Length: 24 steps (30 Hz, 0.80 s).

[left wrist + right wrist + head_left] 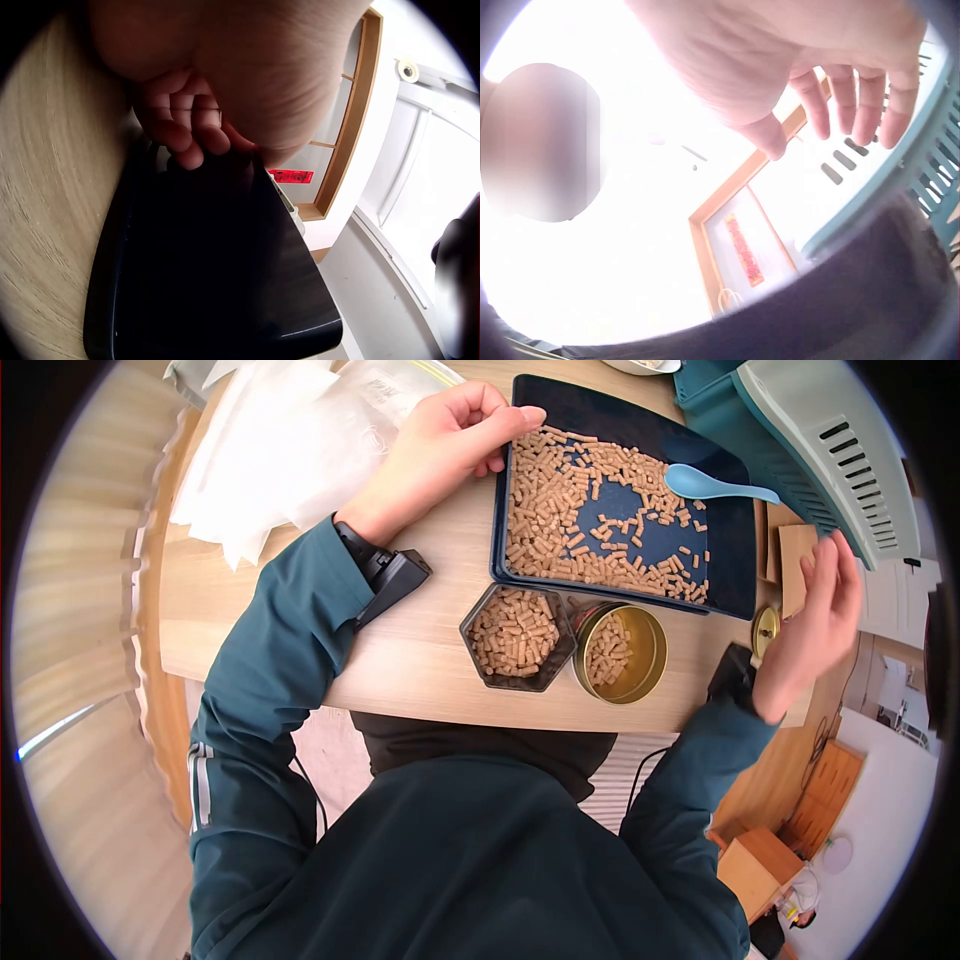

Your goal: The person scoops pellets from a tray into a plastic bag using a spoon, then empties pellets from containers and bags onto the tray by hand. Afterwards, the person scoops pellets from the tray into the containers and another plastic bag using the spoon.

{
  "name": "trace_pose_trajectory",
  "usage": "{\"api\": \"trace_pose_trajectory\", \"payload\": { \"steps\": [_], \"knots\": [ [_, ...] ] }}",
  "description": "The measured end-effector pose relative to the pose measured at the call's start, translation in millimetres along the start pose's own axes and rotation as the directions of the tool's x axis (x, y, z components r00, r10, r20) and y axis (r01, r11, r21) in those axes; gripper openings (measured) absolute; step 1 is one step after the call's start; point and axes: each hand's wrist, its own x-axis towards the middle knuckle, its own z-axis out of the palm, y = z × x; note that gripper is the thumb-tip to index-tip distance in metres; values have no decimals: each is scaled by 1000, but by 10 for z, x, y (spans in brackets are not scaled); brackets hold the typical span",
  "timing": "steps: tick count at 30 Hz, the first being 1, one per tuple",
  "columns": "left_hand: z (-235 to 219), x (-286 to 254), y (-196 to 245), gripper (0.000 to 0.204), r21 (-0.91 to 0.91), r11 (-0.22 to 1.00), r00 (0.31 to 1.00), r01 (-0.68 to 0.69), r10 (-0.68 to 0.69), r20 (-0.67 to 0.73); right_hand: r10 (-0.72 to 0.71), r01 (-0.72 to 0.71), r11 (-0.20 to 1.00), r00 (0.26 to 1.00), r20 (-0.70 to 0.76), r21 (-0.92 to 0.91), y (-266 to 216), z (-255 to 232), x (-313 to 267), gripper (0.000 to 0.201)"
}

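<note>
Pale wood tabletop (440,665), dark blue tray (735,545) of pellets (545,510) on it; left hand (445,450) pinches tray's left rim near far corner, right hand (820,625) empty, fingers loosely extended, off tray's right side; blue spoon (705,484) across right rim, hexagonal container (566,637) and round tin (648,647) nearside

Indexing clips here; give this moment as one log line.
left hand: pinches tray | right hand: empty | spoon: across tray edge | pellets: tray, hexagonal container, tin

Plastic bags (265,450) lie on a table (430,670) near beige curtains (80,600); a wooden cabinet (825,795) stands beyond.
</note>
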Motion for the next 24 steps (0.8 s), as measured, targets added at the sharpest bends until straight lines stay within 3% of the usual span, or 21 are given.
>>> {"api": "trace_pose_trajectory", "payload": {
  "steps": [2, 3, 4, 6, 7, 9, 10, 12, 16, 18, 24],
  "knots": [
    [-11, 3, -5, 29, -14, 1000, 1000, 1, 0, 4, -21, 23, 1000, 995, 97, -19, -266, -95, -257, 39],
    [-17, 7, -17, 29, -5, 1000, 1000, 1, -1, 4, -175, 150, 982, 951, 256, 114, -321, -96, -427, 43],
    [-19, 8, -29, 30, 3, 1000, 1000, 2, -3, 6, -334, 246, 933, 861, 384, 261, -367, -93, -592, 47],
    [-14, 17, -35, 30, -2, 1000, 1000, 2, -2, 5, -441, 509, 849, 538, 719, 140, -610, -123, -749, 58],
    [-9, 19, -37, 30, -5, 1000, 1000, 1, -1, 5, -438, 509, 850, 539, 720, 136, -597, -118, -818, 58],
    [-16, 17, -45, 30, -2, 1000, 1000, -1, 1, 5, -428, 555, 818, 417, 802, 148, -486, -99, -972, 65],
    [-22, 13, -48, 30, 3, 1000, 1000, -3, 3, 3, -429, 556, 818, 417, 802, 149, -468, -111, -1009, 65],
    [-21, 10, -50, 30, 6, 1000, 1000, -9, 9, -4, -404, 588, 807, 490, 772, 50, -450, -157, -1069, 64],
    [-20, 26, -64, 30, 26, 1000, 1000, -16, 16, -5, -387, 576, 817, 516, 764, 25, -419, -246, -1174, 63],
    [-13, 15, -43, 30, 24, 1000, 1000, -15, 16, -6, -393, 538, 842, 580, 713, 27, -358, -259, -1233, 63],
    [-9, 7, -30, 30, 32, 999, 999, -38, 38, -14, -375, 485, 874, 650, 661, 18, -280, -275, -1326, 64]
  ]
}}
